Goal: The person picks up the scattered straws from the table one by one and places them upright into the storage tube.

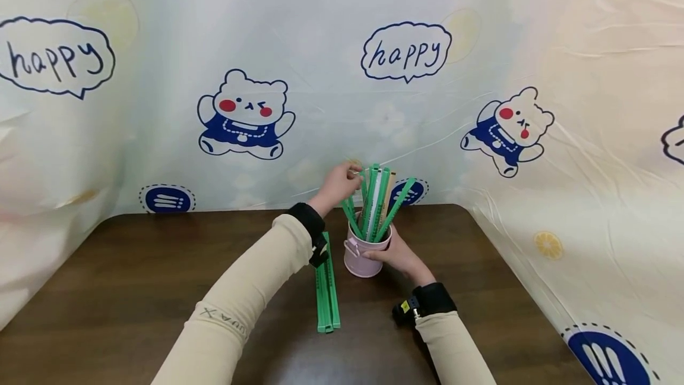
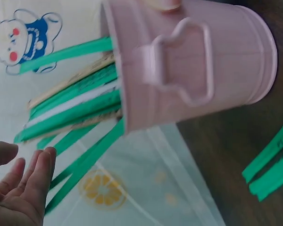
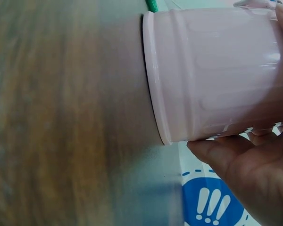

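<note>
A pink metal bucket (image 1: 365,263) stands upright on the table, with a small handle on its side. It holds several thin green sticks (image 1: 380,201) with printing, plus a few tan and white ones, fanned out above the rim. My right hand (image 1: 402,256) grips the bucket's right side; the right wrist view shows its fingers (image 3: 221,153) against the wall. At the top ends of the sticks is my left hand (image 1: 342,183). In the left wrist view its thumb and fingers are apart, with nothing between them.
More green sticks (image 1: 328,296) lie side by side on the brown wooden table (image 1: 256,325), left of the bucket and partly under the left forearm. Behind the table hangs a pale cloth (image 1: 331,28) with printed bears and lettering, close to the left hand.
</note>
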A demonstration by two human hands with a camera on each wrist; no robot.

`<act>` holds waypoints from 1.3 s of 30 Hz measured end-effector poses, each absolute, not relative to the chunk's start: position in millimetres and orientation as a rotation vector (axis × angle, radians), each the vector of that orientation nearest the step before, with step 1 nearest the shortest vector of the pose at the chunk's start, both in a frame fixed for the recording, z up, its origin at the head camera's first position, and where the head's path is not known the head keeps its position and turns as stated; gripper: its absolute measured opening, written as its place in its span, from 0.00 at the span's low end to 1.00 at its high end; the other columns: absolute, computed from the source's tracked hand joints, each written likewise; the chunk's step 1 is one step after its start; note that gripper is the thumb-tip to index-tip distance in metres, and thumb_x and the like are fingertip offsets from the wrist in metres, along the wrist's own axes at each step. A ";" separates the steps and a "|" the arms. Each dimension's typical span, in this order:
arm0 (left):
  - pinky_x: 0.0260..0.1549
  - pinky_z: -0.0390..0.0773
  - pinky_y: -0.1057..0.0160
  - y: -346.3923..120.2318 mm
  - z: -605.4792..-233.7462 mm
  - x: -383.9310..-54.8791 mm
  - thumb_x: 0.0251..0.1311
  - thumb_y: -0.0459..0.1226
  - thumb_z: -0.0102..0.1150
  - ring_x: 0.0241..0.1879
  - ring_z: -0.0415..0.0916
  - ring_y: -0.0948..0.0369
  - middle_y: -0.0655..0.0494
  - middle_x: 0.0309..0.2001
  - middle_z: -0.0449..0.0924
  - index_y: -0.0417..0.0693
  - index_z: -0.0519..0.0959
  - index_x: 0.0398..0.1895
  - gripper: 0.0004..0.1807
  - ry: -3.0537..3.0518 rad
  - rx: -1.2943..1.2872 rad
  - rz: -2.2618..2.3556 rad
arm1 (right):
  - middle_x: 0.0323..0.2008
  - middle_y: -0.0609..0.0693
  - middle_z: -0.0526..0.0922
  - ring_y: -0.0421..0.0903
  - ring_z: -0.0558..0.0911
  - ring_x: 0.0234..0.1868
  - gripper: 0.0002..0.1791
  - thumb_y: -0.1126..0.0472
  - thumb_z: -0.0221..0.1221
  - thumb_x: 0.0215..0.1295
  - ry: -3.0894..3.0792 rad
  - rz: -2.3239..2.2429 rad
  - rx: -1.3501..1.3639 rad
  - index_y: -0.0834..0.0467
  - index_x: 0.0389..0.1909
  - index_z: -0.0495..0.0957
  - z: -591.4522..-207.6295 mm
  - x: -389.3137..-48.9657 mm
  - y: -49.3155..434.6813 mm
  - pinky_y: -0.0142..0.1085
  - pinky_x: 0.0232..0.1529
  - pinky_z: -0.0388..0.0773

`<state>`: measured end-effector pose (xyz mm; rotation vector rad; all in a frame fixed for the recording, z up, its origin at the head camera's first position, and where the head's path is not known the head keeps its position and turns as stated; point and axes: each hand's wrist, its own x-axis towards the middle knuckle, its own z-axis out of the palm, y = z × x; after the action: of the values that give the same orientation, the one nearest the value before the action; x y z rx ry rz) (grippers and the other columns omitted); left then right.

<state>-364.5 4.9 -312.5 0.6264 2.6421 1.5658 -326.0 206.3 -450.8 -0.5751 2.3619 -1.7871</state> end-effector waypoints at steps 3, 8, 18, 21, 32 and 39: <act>0.55 0.83 0.52 -6.8 -299.4 -365.7 0.78 0.36 0.48 0.55 0.81 0.44 0.34 0.59 0.80 0.38 0.71 0.69 0.21 2.598 0.605 1.609 | 0.75 0.60 0.61 0.60 0.66 0.72 0.57 0.58 0.73 0.60 2.391 -1.786 -0.559 0.52 0.80 0.44 -449.1 -328.9 208.5 0.60 0.78 0.60; 0.55 0.85 0.51 -34.1 -287.1 -371.8 0.76 0.35 0.47 0.54 0.83 0.42 0.33 0.57 0.81 0.37 0.74 0.66 0.20 2.576 0.539 1.734 | 0.75 0.61 0.62 0.59 0.67 0.71 0.56 0.60 0.73 0.59 2.432 -1.780 -0.546 0.52 0.79 0.45 -446.4 -332.9 213.0 0.59 0.77 0.62; 0.48 0.88 0.56 -77.5 -363.3 -379.7 0.70 0.30 0.52 0.37 0.84 0.56 0.31 0.54 0.82 0.26 0.75 0.62 0.20 2.618 0.298 1.381 | 0.76 0.61 0.60 0.61 0.66 0.73 0.57 0.61 0.72 0.60 2.422 -1.792 -0.540 0.52 0.80 0.44 -441.1 -334.6 216.6 0.60 0.79 0.59; 0.38 0.87 0.63 -78.1 -394.4 -378.3 0.67 0.29 0.56 0.28 0.81 0.64 0.34 0.48 0.86 0.25 0.78 0.58 0.20 2.589 0.263 1.264 | 0.77 0.60 0.59 0.61 0.64 0.74 0.57 0.61 0.72 0.60 2.420 -1.794 -0.532 0.51 0.81 0.43 -439.4 -334.8 216.6 0.61 0.79 0.58; 0.24 0.66 0.67 -68.5 -415.0 -376.6 0.59 0.29 0.58 0.17 0.64 0.62 0.60 0.10 0.62 0.52 0.62 0.05 0.27 2.733 0.153 1.218 | 0.76 0.60 0.60 0.61 0.65 0.73 0.56 0.62 0.71 0.61 2.438 -1.786 -0.540 0.51 0.80 0.44 -427.3 -338.3 210.9 0.61 0.79 0.58; 0.21 0.65 0.64 -61.1 -419.1 -373.8 0.61 0.29 0.59 0.17 0.64 0.59 0.56 0.11 0.64 0.48 0.65 0.08 0.24 2.821 0.009 1.155 | 0.76 0.60 0.60 0.60 0.64 0.73 0.56 0.62 0.72 0.60 2.415 -1.794 -0.578 0.51 0.80 0.44 -429.1 -339.0 209.1 0.61 0.79 0.57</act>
<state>-373.8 -61.1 -419.1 0.0093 2.8208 1.1546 -339.0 209.1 -429.1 -0.5783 2.4153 -1.7940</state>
